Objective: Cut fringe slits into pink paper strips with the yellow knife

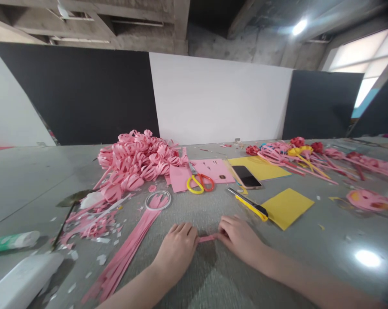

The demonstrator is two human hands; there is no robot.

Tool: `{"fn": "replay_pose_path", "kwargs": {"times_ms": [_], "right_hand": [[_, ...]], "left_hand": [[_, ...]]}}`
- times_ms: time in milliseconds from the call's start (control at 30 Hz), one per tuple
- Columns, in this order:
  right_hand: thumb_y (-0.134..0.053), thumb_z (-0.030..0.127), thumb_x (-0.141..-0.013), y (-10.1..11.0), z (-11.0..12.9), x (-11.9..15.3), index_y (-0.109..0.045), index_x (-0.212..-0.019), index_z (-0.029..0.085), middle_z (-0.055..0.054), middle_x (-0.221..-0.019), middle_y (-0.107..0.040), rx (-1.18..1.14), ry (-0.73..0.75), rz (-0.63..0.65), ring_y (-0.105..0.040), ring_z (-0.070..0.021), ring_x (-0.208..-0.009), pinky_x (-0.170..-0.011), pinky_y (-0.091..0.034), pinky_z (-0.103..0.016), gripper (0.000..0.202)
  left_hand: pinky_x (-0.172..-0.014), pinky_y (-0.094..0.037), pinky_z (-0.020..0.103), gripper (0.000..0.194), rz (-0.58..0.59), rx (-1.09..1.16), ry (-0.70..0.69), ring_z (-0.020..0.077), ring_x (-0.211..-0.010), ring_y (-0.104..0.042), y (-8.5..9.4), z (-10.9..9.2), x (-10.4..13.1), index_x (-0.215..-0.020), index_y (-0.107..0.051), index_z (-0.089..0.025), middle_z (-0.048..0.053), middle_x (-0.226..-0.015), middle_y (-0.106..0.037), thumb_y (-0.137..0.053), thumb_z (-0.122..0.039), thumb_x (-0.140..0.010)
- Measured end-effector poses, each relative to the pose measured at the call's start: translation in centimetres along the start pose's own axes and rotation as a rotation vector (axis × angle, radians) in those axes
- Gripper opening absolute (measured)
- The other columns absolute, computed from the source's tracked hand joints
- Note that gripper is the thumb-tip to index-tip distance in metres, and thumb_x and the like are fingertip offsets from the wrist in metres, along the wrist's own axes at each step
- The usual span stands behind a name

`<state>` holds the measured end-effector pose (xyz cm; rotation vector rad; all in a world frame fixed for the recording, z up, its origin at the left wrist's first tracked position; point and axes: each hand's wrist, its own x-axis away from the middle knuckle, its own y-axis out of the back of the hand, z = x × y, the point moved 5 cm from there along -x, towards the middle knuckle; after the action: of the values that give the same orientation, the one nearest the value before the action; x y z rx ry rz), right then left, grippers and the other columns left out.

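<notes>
A short pink paper strip (pixel 207 238) stretches between my two hands, just above or on the grey tabletop. My left hand (pixel 179 242) has its fingers closed on the strip's left end. At the other end, my right hand (pixel 235 234) pinches the strip between bent fingers. Left of my hands lies a bundle of long pink paper strips (pixel 129 253), with a roll of tape (pixel 157 200) resting over its far end. Scissors (pixel 200 182) with one yellow and one red handle lie beyond my hands. A yellow utility knife (pixel 250 204) is near my right hand.
A heap of pink paper flowers (pixel 139 161) stands at back left. A phone (pixel 246 177), yellow paper (pixel 288 208) and pink sheets (pixel 215 169) lie ahead. More paper flowers (pixel 298 150) spread at right. A white box (pixel 24 281), green tube (pixel 11 241) and paper scraps lie left.
</notes>
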<state>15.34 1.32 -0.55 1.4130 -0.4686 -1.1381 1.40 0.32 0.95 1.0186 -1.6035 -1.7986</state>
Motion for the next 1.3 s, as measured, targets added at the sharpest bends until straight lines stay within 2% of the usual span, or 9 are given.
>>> {"fn": "replay_pose_path", "kwargs": {"times_ms": [233,900,1300], "right_hand": [[-0.060,0.028,-0.075,0.05,-0.51,-0.13,-0.048,-0.059,0.017,0.004,-0.060,-0.051,-0.009,-0.017,-0.011,-0.046,-0.0102,-0.056,-0.057,-0.029,-0.025,0.023],[-0.063,0.027,-0.073,-0.04,-0.65,-0.21,-0.051,-0.058,0.017,0.004,-0.059,-0.052,-0.030,-0.075,0.000,-0.047,-0.0102,-0.056,-0.055,-0.030,-0.024,0.021],[-0.064,0.029,-0.072,0.01,-0.70,-0.24,-0.053,-0.058,0.017,0.005,-0.060,-0.054,-0.031,-0.092,-0.007,-0.048,-0.0100,-0.056,-0.060,-0.027,-0.026,0.021]], "left_hand": [[-0.066,-0.038,0.032,0.015,-0.015,-0.050,-0.002,0.0193,-0.074,-0.053,-0.05,-0.22,0.16,-0.078,-0.054,-0.017,0.003,-0.078,-0.056,-0.040,-0.012,-0.084],[-0.065,-0.037,0.032,0.018,0.022,-0.055,0.054,0.0198,-0.073,-0.055,-0.23,0.32,-0.17,-0.077,-0.055,-0.016,0.003,-0.076,-0.058,-0.040,-0.011,-0.084],[-0.065,-0.038,0.032,0.016,0.032,-0.073,0.058,0.0204,-0.073,-0.056,-0.23,0.25,-0.29,-0.078,-0.055,-0.016,0.003,-0.077,-0.059,-0.041,-0.012,-0.084]]}}
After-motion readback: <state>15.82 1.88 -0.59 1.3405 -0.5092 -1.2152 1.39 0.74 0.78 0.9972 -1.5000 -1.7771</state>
